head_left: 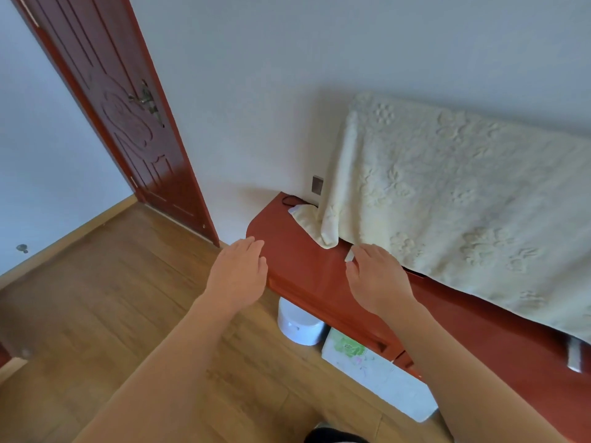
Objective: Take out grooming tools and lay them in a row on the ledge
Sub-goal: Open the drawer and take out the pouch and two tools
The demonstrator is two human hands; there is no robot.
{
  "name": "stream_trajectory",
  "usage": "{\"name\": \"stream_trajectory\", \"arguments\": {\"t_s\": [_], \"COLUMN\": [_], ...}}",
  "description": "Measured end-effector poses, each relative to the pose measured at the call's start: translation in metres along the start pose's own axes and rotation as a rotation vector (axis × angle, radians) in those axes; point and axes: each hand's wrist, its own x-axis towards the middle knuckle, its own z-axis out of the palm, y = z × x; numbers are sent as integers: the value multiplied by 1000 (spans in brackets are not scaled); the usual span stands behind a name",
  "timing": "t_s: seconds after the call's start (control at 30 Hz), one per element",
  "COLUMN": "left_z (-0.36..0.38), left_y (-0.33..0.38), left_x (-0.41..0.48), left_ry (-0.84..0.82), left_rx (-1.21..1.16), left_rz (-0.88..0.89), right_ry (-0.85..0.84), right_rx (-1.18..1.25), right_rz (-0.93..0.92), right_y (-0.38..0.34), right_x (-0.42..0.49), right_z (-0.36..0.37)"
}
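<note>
Reference: the ledge (303,263), a red-brown shelf top along the wall (256,91) with a rounded left end.

Surroundings:
- A cream embossed blanket (447,203) hangs behind the ledge and drapes over its rear strip. One folded corner lies on the top, near its left end.
- A wall socket (317,184) sits just above the ledge's rear edge, and a black cable (289,199) lies on the top below it.
- A white round container (297,324) and a white box with green print (361,359) stand on the wooden floor (112,298) under the ledge's front edge.
- A red-brown door (134,132) stands well to the left of the ledge.

Hands:
- The left hand (238,273) is palm down at the ledge's left end, fingers straight and close together, fingertips at the rim.
- The right hand (377,279) is palm down over the middle of the top, fingers straight and slightly spread, gripping nothing. Contact with the surface cannot be told.

Task item: a small white piece (349,255) lies on the ledge at the right hand's fingertips, just before the blanket. Its kind cannot be told.

Open room: a bare front strip of the top runs between the two hands.
</note>
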Motion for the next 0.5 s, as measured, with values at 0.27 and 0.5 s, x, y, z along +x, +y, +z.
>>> {"name": "stream_trajectory", "arguments": {"t_s": [0.27, 0.5], "left_z": [2, 0], "left_y": [-3, -2], "left_x": [71, 117], "left_ry": [-35, -56], "left_rx": [-19, -60], "left_rz": [135, 351], "right_ry": [-3, -11], "right_rx": [-35, -75], "right_rz": [134, 348], "right_y": [15, -1], "right_x": [29, 30], "right_z": [-2, 5]}}
